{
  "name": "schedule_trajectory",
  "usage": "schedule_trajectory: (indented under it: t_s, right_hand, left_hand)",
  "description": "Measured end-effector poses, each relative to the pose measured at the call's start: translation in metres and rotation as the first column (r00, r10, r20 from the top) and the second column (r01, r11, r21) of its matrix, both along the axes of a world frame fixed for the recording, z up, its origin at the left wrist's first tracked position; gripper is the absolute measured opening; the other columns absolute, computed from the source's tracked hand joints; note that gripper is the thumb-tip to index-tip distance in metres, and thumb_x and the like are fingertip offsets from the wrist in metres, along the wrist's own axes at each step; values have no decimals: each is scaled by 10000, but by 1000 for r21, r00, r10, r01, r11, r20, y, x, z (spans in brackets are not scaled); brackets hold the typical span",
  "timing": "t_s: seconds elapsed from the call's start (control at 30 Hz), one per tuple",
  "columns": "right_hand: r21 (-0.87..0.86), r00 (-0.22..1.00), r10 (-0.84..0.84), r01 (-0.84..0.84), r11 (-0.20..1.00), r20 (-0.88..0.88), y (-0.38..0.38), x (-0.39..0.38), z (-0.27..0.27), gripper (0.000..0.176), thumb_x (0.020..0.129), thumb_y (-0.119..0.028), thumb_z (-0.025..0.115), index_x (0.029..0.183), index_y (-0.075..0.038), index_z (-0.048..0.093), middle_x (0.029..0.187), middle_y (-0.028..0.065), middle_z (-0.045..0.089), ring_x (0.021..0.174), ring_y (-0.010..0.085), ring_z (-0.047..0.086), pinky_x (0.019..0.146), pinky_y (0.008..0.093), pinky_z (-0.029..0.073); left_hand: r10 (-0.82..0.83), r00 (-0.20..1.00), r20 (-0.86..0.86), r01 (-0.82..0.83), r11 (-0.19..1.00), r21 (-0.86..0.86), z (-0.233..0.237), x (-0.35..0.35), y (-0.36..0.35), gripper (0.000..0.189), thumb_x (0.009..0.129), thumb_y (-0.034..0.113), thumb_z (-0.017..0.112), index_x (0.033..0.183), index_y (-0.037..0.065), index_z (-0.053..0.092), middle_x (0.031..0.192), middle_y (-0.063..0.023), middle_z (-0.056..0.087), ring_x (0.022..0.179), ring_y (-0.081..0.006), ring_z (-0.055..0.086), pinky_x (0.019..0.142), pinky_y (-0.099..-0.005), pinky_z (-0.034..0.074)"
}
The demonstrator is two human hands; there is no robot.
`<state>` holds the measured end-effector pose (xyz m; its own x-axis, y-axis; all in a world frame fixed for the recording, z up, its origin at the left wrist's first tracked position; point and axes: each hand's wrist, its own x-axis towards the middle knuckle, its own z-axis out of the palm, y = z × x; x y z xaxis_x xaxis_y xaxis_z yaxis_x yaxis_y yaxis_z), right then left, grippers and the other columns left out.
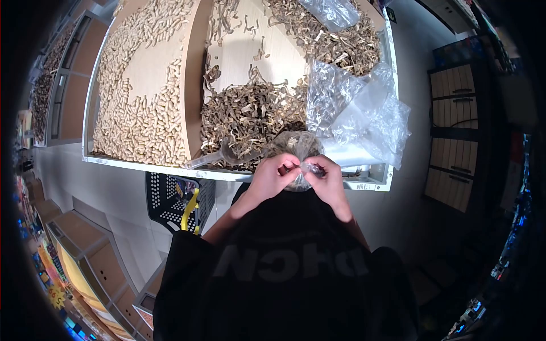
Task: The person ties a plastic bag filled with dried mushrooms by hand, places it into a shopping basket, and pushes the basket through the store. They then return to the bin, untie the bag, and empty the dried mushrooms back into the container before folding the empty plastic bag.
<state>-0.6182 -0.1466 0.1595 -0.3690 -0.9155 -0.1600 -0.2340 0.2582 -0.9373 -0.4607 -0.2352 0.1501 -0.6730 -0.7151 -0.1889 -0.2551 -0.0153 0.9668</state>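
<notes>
A clear plastic bag [297, 146] with brown dried pieces in it rests at the front edge of the bin, its top gathered. My left hand [276, 177] pinches the gathered plastic from the left, and my right hand [325, 183] pinches it from the right, the fingertips almost touching. Dried brown pieces [244, 116] lie heaped behind the bag. Left of my hands, a clear scoop [213, 157] lies on the heap with its handle toward the front edge. Loose clear plastic bags [364, 111] spread to the right of the filled bag.
A wooden divider [194, 85] separates unshelled peanuts [145, 128] on the left from the brown pieces. Another plastic bag [333, 12] lies at the back. Below the bin's metal front edge [136, 166] stands a dark basket [170, 199] with a yellow handle. Wooden drawers [452, 136] stand right.
</notes>
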Motion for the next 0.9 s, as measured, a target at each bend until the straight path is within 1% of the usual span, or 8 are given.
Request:
schedule_trajectory:
  t_s: [0.27, 0.37, 0.43, 0.53, 0.57, 0.67, 0.83, 0.9]
  right_hand:
    - [3, 972, 25, -26, 1000, 234, 5, 1, -20, 151, 759, -61, 671, 875, 8, 603, 696, 19, 521, 605, 80, 451, 546, 245, 379]
    - [34, 980, 60, -68, 997, 192, 4, -1, -20, 139, 778, -81, 662, 867, 5, 598, 677, 11, 512, 592, 71, 436, 530, 242, 359]
    - [86, 968, 88, -111, 990, 234, 4, -7, -15, 114, 832, -74, 645, 903, -5, 589, 736, -23, 526, 655, 38, 446, 580, 214, 374]
    - [142, 952, 92, -139, 980, 293, 1, -4, -10, 115, 859, -76, 629, 940, -4, 591, 784, -33, 546, 686, 26, 450, 602, 204, 383]
    - [156, 947, 86, -140, 978, 311, 0, -4, -9, 124, 859, -79, 626, 949, -1, 594, 793, -29, 553, 686, 28, 449, 601, 205, 384]
    - [142, 968, 122, -156, 978, 221, 0, -4, -7, 215, 757, -106, 640, 932, 19, 621, 717, 54, 597, 633, 87, 517, 576, 274, 431]
    - [160, 974, 170, -194, 968, 151, -3, -8, 3, 248, 758, -140, 633, 951, 15, 615, 752, 114, 614, 643, 182, 570, 603, 326, 454]
    - [155, 973, 199, -216, 964, 119, -4, -8, 6, 249, 756, -144, 628, 948, 14, 610, 780, 140, 614, 668, 229, 587, 613, 348, 461]
  left_hand:
    - [-23, 1000, 6, 23, 1000, 8, 1, 0, 4, 155, 819, 125, 682, 939, 42, 631, 734, -59, 659, 568, -107, 611, 535, -253, 475]
    - [-28, 1000, 10, 28, 1000, 9, 1, 0, 3, 159, 814, 126, 682, 937, 41, 629, 728, -60, 655, 572, -112, 617, 538, -257, 477]
    - [-20, 1000, 7, 20, 1000, 11, 2, 2, 2, 172, 799, 125, 688, 936, 42, 626, 729, -58, 654, 574, -116, 620, 541, -260, 480]
    - [-26, 999, -21, 26, 1000, 4, 2, 2, 3, 192, 768, 63, 671, 953, 43, 626, 738, 11, 607, 582, -43, 519, 532, -213, 423]
    - [-40, 999, 2, 40, 999, -9, 2, 2, 2, 204, 758, 82, 682, 948, 40, 620, 739, -13, 622, 585, -72, 557, 539, -233, 445]
    - [-72, 996, 60, 76, 994, -74, 3, 2, -1, 234, 735, 126, 704, 928, 34, 608, 734, -64, 652, 593, -145, 636, 554, -281, 491]
    - [-71, 993, 91, 93, 962, -257, 1, -4, 2, 216, 715, 152, 696, 874, 45, 595, 695, -78, 638, 605, -205, 651, 564, -321, 504]
    - [-74, 993, 88, 92, 970, -226, -1, -5, 4, 213, 702, 130, 687, 870, 47, 586, 658, -66, 600, 566, -185, 611, 540, -306, 477]
